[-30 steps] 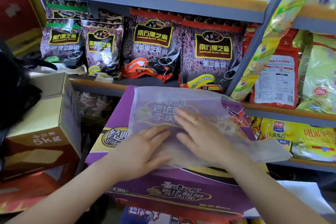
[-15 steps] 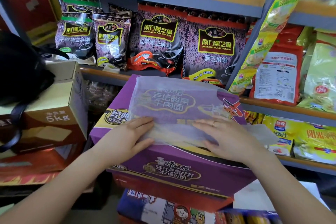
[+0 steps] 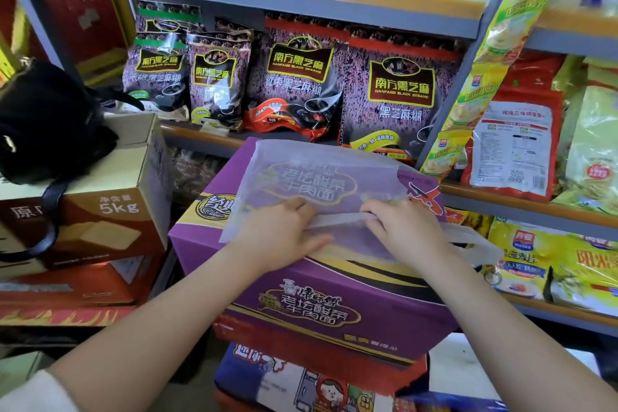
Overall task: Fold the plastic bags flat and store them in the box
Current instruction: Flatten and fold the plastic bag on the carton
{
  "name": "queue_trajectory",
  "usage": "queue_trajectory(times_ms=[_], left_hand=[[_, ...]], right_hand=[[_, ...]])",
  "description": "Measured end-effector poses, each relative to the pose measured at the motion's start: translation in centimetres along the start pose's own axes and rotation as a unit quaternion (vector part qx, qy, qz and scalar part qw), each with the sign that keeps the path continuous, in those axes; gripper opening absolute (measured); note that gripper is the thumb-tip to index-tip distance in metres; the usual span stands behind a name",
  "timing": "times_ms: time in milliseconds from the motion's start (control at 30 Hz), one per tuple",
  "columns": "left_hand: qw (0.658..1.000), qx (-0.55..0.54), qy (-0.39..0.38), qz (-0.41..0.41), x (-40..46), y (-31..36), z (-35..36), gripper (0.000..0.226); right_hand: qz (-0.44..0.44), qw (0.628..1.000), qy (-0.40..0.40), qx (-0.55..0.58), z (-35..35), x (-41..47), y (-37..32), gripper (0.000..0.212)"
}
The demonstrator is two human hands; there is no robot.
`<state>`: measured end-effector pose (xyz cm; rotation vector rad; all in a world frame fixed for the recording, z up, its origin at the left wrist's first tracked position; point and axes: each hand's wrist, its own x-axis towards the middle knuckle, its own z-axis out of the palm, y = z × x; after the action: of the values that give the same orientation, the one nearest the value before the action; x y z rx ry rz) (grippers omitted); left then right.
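Mid-fold on a slippery bag — this could go sideways fast

The plastic bag (image 3: 321,177) lies on top of the purple carton (image 3: 334,304), with the left hand (image 3: 284,234) and right hand (image 3: 406,227) both pinching the near edge, fingers curled around the fold. Thin film on a tilted, glossy lid — if either pinch loosens, I'd guess the crease springs open or the bag slides off toward the shelf.

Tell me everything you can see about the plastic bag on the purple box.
The plastic bag is thin, whitish and translucent, so the print of the purple box shows through it. It lies spread flat on the box top. A folded edge runs across it between the hands. The left hand and the right hand grip this fold with curled fingers. One end hangs past the box's right edge.
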<state>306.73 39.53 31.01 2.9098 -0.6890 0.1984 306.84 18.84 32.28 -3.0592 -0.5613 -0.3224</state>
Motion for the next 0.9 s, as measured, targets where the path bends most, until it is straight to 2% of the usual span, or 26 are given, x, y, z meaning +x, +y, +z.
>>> queue_trajectory(times_ms=[67,167,233,400,533,667,733,800,900], left_hand=[[1.000,-0.001,0.017,-0.005,0.6,0.3,0.0,0.035],[0.999,-0.013,0.020,-0.043,1.5,-0.3,-0.1,0.023],[0.998,-0.028,0.018,-0.052,2.1,-0.6,-0.2,0.021],[0.999,-0.024,0.005,-0.042,2.4,-0.8,0.1,0.025],[0.998,-0.021,0.027,-0.058,2.3,-1.0,0.7,0.018],[0.995,0.015,0.075,-0.057,1.5,-1.3,1.5,0.011],[0.993,0.038,0.109,-0.015,0.6,-1.7,2.1,0.026],[0.990,0.050,0.131,-0.009,-0.5,-2.2,2.1,0.039],[0.991,0.009,0.133,0.016,-1.6,-2.8,2.3,0.043]], right_hand=[[0.010,1.000,0.001,-0.009,-0.1,0.5,-0.1,0.016],[0.012,1.000,-0.017,0.021,-0.7,0.9,-0.3,0.019],[0.016,0.999,-0.033,0.039,-1.1,1.2,-0.6,0.024],[0.043,0.997,-0.053,0.029,-1.3,2.6,-1.4,0.013],[0.037,0.996,-0.036,-0.070,-0.9,2.8,-1.6,0.007],[0.020,0.993,-0.012,-0.118,-0.1,1.3,-1.3,0.032],[0.036,0.993,-0.021,-0.112,0.3,0.4,-0.7,0.045],[0.023,0.996,-0.031,-0.076,0.3,-0.3,-0.5,0.053],[-0.075,0.995,-0.056,0.023,0.6,-0.4,-2.2,0.057]])
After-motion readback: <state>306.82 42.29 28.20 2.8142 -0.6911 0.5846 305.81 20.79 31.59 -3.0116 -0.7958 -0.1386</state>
